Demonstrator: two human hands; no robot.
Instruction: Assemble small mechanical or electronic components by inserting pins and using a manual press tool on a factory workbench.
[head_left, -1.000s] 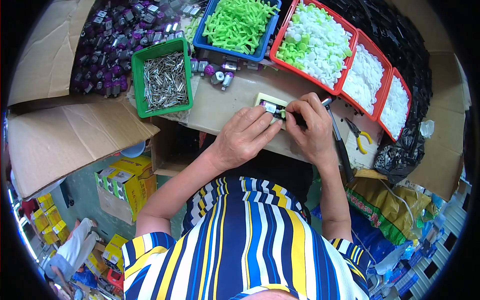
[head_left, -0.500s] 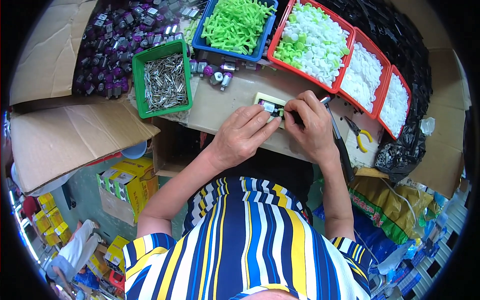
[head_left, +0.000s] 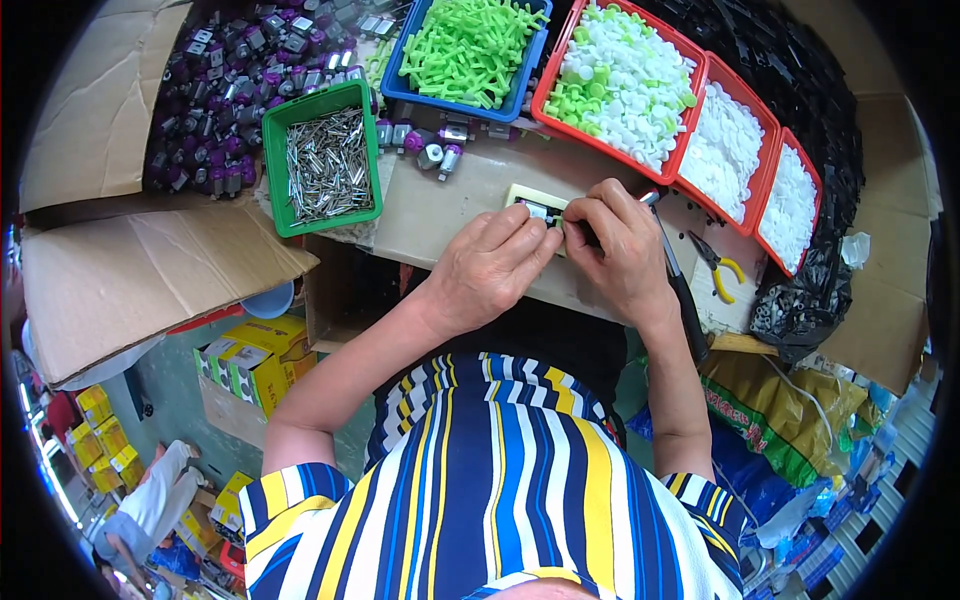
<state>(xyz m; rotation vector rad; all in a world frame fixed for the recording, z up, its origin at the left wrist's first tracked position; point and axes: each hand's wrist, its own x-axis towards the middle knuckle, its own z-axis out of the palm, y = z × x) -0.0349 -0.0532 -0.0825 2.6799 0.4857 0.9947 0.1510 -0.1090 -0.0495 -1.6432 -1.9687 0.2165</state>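
Crowded workshop corner; a cardboard-topped table carries bins and loose parts, with cardboard flaps at 9 o'clock.

Left to right: heap of small purple-capped motors; green rectangular plastic bin of metal pins; blue bin of green plastic pieces; red bins of white plastic discs; yellow-handled pliers at 3 o'clock.

Left hand is curled, fingertips pinched on a small silver motor part seated in a pale yellow rectangular holder at table centre. Right hand is closed around a dark slim tool, its tip meeting the same part; the contact itself is hidden by fingers.

Risks, as judged: the part is tiny and held only by fingertips, so a slip of the tool could flick it out of the holder, toward the table's near edge at 6 o'clock and the open box below. Loose motors just beyond the holder at 12 o'clock crowd the working space and could be knocked.
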